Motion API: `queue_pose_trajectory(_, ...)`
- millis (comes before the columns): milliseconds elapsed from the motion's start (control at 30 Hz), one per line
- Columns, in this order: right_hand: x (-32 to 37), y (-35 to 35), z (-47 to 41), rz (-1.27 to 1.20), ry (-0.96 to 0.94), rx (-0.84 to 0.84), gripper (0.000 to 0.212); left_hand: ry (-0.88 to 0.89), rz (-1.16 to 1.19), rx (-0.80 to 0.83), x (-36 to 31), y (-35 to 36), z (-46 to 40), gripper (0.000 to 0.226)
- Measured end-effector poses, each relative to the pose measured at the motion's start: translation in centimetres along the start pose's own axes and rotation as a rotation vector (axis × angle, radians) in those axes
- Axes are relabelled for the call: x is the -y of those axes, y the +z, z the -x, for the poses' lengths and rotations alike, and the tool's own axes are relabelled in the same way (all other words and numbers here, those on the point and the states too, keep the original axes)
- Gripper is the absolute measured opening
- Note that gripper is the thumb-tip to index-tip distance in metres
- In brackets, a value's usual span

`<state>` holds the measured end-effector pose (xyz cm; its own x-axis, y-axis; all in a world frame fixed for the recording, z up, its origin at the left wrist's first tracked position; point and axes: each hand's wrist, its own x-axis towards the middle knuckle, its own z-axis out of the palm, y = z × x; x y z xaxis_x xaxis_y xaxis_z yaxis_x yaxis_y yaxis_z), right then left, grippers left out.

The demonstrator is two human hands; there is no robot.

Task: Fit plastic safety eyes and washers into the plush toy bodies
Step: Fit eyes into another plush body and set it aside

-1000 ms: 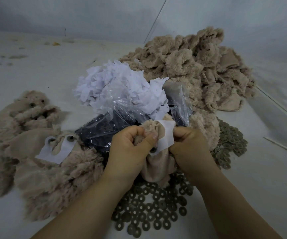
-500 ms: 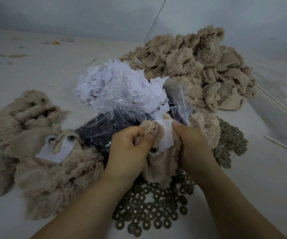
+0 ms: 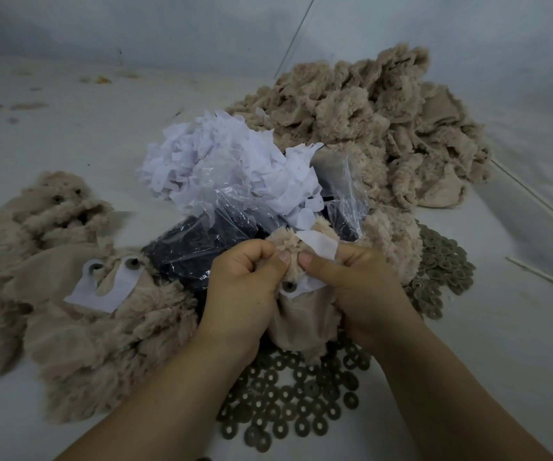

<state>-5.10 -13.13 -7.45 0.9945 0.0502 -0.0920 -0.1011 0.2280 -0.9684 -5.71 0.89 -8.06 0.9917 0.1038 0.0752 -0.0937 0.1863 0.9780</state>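
Left hand (image 3: 242,287) and right hand (image 3: 361,287) both grip the plush body (image 3: 301,314), fingers curled tight, thumbs pinching fur beside the white paper patch (image 3: 318,242).

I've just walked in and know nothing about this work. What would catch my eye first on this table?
Probably the two hands at the centre: the left hand and right hand both pinch a beige plush body with a white patch. Behind them stands a clear bag of white paper scraps, with a big heap of plush bodies at the back right. Grey washers lie scattered under the wrists.
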Motion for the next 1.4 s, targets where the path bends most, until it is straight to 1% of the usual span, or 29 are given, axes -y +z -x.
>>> queue_pose_trajectory(100, -0.09, 0.25, -0.02, -0.014, 0.01, -0.033, 0.014, 0.019, -0.014, -0.042, 0.11, 0.14, 0.02, 0.025)
queue_pose_trajectory(300, -0.16, 0.44, 0.0, -0.034, 0.01, -0.086, 0.013, 0.012, -0.011, -0.049, 0.3, 0.24, 0.06, 0.025)
queue_pose_trajectory(467, -0.17, 0.45, 0.1, -0.069, 0.055, -0.077, 0.011, -0.008, -0.01, -0.045, 0.45, 0.24, -0.08, 0.029)
queue_pose_trajectory(533, -0.2, 0.52, 0.17, -0.064, 0.047, -0.071, 0.011, -0.007, -0.015, -0.051, 0.46, 0.19, -0.11, 0.028)
queue_pose_trajectory(733, -0.23, 0.43, 0.16, -0.018, 0.023, -0.068, 0.012, 0.043, -0.069, -0.057, 0.44, 0.14, -0.05, 0.029)
queue_pose_trajectory(833, -0.08, 0.52, 0.28, 0.001, 0.013, -0.046, 0.008, 0.083, -0.107, -0.069, 0.42, 0.24, 0.0, 0.029)
queue_pose_trajectory(867, 0.0, 0.62, 0.3, 0.022, 0.001, -0.049, 0.01, 0.098, -0.118, -0.073, 0.39, 0.25, 0.01, 0.029)
queue_pose_trajectory(933, -0.03, 0.65, 0.27, 0.085, -0.041, -0.078, 0.025, 0.113, -0.131, -0.072, 0.38, 0.2, -0.01, 0.028)
queue_pose_trajectory(967, -0.07, 0.58, 0.24, 0.113, -0.058, -0.093, 0.028, 0.116, -0.13, -0.069, 0.39, 0.17, -0.01, 0.029)
queue_pose_trajectory(1067, -0.1, 0.44, 0.21, 0.162, -0.088, -0.108, 0.024, 0.116, -0.127, -0.06, 0.4, 0.17, 0.01, 0.032)
queue_pose_trajectory(1167, 0.01, 0.42, 0.26, 0.121, -0.073, -0.06, 0.023, 0.106, -0.125, -0.059, 0.37, 0.18, 0.01, 0.031)
queue_pose_trajectory(1233, 0.11, 0.51, 0.33, 0.081, -0.063, -0.036, 0.018, 0.083, -0.107, -0.056, 0.39, 0.16, -0.07, 0.031)
queue_pose_trajectory(1400, -0.04, 0.49, 0.36, 0.007, -0.028, -0.014, 0.011, -0.012, 0.004, -0.053, 0.46, 0.3, -0.22, 0.031)
